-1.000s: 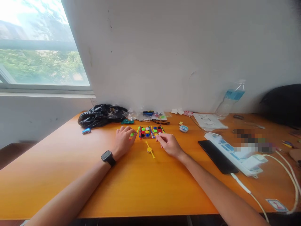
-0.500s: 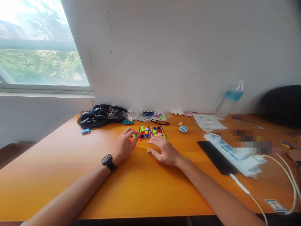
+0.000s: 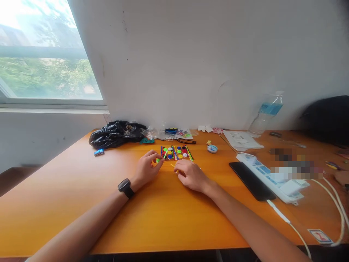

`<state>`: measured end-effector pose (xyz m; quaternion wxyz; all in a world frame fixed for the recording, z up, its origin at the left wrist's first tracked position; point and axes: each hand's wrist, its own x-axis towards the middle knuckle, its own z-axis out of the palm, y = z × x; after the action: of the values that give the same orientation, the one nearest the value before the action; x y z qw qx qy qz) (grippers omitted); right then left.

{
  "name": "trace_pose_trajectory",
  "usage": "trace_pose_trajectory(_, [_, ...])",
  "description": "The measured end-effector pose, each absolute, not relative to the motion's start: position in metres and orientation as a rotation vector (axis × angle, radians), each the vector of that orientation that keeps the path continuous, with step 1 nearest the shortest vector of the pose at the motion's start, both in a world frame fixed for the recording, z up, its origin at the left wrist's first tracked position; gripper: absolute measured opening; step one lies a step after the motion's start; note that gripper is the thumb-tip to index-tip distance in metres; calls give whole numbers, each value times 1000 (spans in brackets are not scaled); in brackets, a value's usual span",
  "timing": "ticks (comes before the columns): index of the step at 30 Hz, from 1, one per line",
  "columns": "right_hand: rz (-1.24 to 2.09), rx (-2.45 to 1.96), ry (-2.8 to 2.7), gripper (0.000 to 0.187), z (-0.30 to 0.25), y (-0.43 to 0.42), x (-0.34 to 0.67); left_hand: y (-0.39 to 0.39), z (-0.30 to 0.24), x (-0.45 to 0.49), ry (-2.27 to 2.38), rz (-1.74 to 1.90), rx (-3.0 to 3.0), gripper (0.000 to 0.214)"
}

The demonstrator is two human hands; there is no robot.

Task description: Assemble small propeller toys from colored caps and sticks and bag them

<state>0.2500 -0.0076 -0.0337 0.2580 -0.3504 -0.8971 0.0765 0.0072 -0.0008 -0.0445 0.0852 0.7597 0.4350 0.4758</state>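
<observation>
My left hand, with a black watch on its wrist, has thumb and forefinger pinched around a small light-green plastic piece with a thin stem. My right hand has its fingers curled and closed on a small yellow plastic piece with a thin stem; the fingers hide most of it. Just beyond both hands, coloured round discs lie in two groups. Thin coloured sticks lie in rows beside and between those discs.
Along the wall lie a black plastic bag, clear plastic packets and a paper sheet. A round white-and-blue container sits beyond my right hand. On the right are a phone, a power strip with cables and a bottle.
My right hand has closed its fingers on the yellow piece, which it was spread over before. My left hand has shifted slightly, and the green stem now shows upright at its fingertips.
</observation>
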Motion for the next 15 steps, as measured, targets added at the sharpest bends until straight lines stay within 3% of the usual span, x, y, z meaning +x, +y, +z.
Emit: trace_pose_trajectory(15, [-109, -1413, -2394, 21, -28, 2, 262, -3, -50, 13, 1048, 1152, 2420, 13])
